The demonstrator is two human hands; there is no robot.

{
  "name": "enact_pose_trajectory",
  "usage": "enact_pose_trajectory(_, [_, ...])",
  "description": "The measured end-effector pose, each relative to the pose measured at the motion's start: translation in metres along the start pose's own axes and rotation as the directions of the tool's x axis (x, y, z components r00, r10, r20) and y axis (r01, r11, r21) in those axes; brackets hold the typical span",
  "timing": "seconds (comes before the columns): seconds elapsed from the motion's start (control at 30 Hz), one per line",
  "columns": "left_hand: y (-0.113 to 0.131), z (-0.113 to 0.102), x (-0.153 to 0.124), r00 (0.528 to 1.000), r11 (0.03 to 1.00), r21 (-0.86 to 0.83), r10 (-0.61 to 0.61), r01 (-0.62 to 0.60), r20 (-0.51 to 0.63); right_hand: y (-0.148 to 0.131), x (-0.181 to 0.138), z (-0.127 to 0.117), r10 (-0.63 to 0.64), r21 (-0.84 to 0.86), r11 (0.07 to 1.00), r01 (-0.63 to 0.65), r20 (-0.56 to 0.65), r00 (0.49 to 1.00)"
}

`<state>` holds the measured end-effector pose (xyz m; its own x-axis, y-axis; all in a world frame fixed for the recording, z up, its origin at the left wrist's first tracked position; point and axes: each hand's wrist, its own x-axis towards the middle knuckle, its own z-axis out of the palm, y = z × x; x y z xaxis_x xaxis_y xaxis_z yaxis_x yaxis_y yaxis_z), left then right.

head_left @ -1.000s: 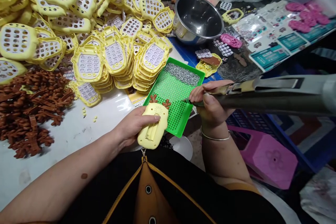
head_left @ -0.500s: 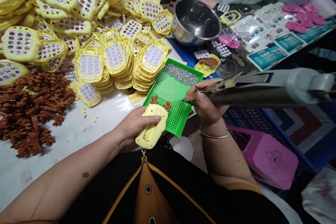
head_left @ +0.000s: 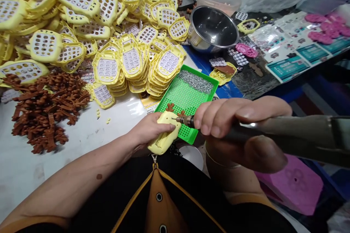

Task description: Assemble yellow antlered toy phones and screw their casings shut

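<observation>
Yellow casing (head_left: 164, 141) with brown antlers (head_left: 170, 107) is sitting in the left hand (head_left: 149, 128), thumb clamping across its face. Right hand (head_left: 229, 120) is wrapping firmly round a powered screwdriver (head_left: 300, 133), tip pointing at the casing's antler end; contact unclear. Green tray (head_left: 197, 98) is lying just beyond, stacked yellow shells (head_left: 165, 66) standing beside it, brown pieces (head_left: 49, 111) heaping farther left.
</observation>
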<state>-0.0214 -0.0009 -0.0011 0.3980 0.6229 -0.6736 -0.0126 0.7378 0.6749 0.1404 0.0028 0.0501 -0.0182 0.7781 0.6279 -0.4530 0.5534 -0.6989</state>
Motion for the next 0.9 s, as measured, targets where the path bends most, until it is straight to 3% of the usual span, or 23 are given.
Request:
enact_pose_trajectory(0.17, [0.0, 0.001, -0.001, 1.0, 1.0, 0.008, 0.027, -0.027, 0.011, 0.009, 0.001, 0.0, 0.057, 0.028, 0.998, -0.059, 0.072, 0.996])
enact_pose_trajectory(0.3, [0.0, 0.0, 0.0, 0.998, 0.997, 0.054, 0.057, -0.056, -0.019, 0.014, -0.001, 0.006, 0.067, 0.031, 0.997, -0.066, -0.029, 0.997])
enact_pose_trajectory(0.5, [0.001, 0.0, -0.002, 0.999, 0.997, 0.053, 0.049, -0.048, -0.023, 0.02, -0.003, 0.007, 0.071, 0.034, 0.997, -0.068, -0.07, 0.995])
enact_pose_trajectory(0.9, [0.002, 0.008, -0.009, 1.0, 1.0, 0.022, 0.022, -0.021, -0.015, 0.015, -0.012, 0.011, 0.136, -0.033, 0.991, -0.133, 0.115, 0.984])
